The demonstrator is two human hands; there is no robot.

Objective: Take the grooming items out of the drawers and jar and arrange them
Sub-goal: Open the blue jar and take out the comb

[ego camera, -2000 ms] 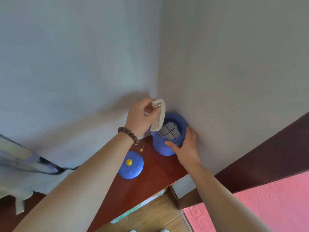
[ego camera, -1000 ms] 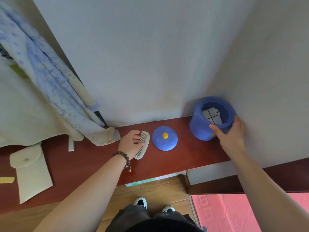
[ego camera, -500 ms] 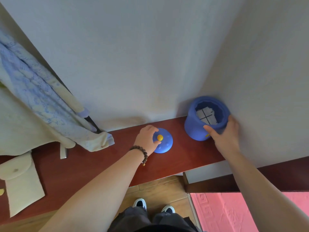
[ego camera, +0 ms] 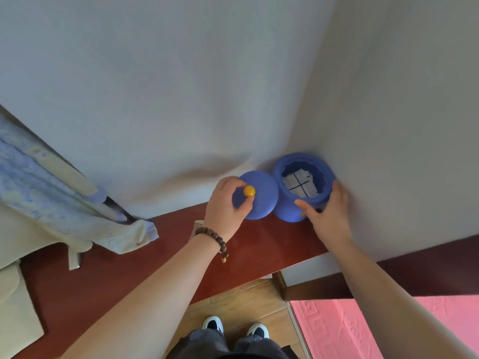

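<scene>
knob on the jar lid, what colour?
Yellow-orange: the small round knob on the blue domed lid, seen in the head view.

1. We're in a home, in a room corner where plain walls (ego camera: 181, 86) meet.
2. At seven o'clock, a red-brown wooden shelf (ego camera: 124, 275) with hanging clothing (ego camera: 51, 182) draped over it.
3. At five o'clock, a pink patterned mat (ego camera: 344, 330) on wood flooring (ego camera: 241, 299).

the round blue jar (ego camera: 287, 211) and its domed blue lid (ego camera: 261, 200) look like smooth matt plastic. the reddish-brown wooden shelf (ego camera: 259, 244) has a polished sheen. the pale blue patterned cloth (ego camera: 51, 193) looks soft, and the brown wrist beads (ego camera: 212, 235) look wooden.
</scene>
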